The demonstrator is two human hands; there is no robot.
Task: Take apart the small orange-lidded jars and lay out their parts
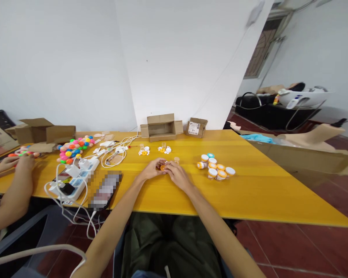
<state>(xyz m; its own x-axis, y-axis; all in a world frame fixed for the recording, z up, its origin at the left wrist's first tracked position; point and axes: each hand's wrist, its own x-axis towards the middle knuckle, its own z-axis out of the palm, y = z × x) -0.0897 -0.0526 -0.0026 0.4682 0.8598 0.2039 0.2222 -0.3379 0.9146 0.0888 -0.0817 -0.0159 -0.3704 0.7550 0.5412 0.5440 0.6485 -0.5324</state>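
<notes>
Over the middle of the yellow table [174,200], my left hand [153,169] and my right hand [176,174] meet with curled fingers around a small orange ring-like piece [162,168]. White bits show beside it, partly hidden by the fingers. A clear small cup [176,159] stands just behind my right hand. Farther back lie two little groups of white and orange pieces [144,152], [164,149], each with a clear cup. To the right is a cluster of several clear jars [212,166] with white, orange and teal lids.
Two open cardboard boxes [162,129], [196,127] stand by the wall. On the left are a power strip [78,181] with white cables, a phone [106,191], colourful balls [74,150] and another person's hands [24,160]. Beyond the table's right edge lies a large carton [295,156].
</notes>
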